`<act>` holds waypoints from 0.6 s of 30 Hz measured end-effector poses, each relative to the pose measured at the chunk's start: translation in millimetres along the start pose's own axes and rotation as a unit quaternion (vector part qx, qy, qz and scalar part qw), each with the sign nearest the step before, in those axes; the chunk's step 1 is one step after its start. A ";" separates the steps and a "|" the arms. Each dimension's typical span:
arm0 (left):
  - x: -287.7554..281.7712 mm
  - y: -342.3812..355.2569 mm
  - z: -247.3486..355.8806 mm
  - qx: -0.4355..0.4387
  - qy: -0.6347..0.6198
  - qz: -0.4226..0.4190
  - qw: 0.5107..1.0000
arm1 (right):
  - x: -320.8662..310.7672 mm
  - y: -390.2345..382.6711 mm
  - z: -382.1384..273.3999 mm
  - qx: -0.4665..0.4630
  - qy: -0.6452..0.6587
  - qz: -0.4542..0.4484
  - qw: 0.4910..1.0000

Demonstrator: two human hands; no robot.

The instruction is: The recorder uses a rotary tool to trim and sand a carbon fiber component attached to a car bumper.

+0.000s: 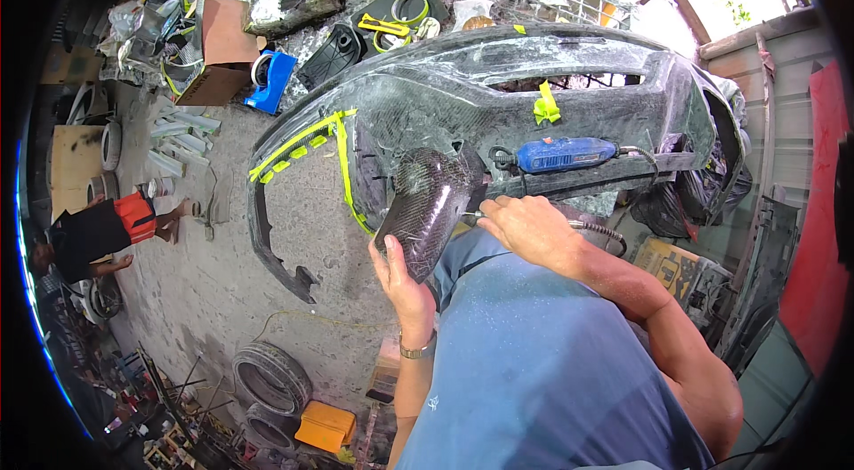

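My left hand (405,288) is closed around the lower end of a glossy, curved carbon fibre part (427,216), held tilted in front of my body. My right hand (534,230) grips the handpiece of a rotary tool, mostly hidden by the fingers. Its thin metal tip points at the part's right edge; whether it touches cannot be made out. A flexible shaft (609,232) runs out behind that hand. The blue rotary tool body (565,154) lies on a large dusty dark bumper (427,105), just beyond my hands. Yellow-green tape (344,163) marks the bumper's left part.
Behind the bumper, a cluttered bench holds tape rolls (409,9), a blue tape dispenser (271,83) and a cardboard box (218,52). Tyres (271,378) and an orange box (326,426) are on the floor at lower left. Another person (98,234) is at far left.
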State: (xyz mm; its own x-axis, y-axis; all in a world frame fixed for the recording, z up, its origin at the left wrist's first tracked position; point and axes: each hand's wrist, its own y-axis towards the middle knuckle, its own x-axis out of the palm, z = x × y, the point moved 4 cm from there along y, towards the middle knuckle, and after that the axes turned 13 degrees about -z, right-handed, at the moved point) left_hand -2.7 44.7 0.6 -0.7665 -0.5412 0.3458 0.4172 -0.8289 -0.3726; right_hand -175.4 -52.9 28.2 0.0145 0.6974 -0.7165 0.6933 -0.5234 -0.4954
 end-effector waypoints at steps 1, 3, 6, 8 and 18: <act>0.5 0.1 -0.2 0.000 0.000 0.000 1.000 | -0.4 0.1 -0.1 0.000 0.000 -0.003 1.000; 0.1 -0.5 -0.9 -0.002 -0.005 0.022 1.000 | -0.1 0.2 -0.1 0.000 0.001 -0.006 1.000; -2.5 -0.9 -3.8 -0.005 -0.004 0.050 0.999 | 0.0 -0.2 0.5 -0.009 0.008 0.002 1.000; -2.2 1.0 -1.1 -0.003 -0.006 0.020 1.000 | -0.6 -0.9 1.3 -0.005 0.011 -0.002 1.000; -0.7 0.5 1.9 -0.003 -0.013 -0.006 1.000 | -5.5 -4.2 3.2 -0.002 0.012 0.010 1.000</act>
State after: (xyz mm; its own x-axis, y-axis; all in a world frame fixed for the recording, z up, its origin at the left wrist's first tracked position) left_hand -1.0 44.3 1.8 -0.7591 -0.5342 0.3719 0.4049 -0.8349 -0.3729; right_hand -180.6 -56.1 32.6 0.0454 0.6981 -0.7146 0.6960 -0.5352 -0.4786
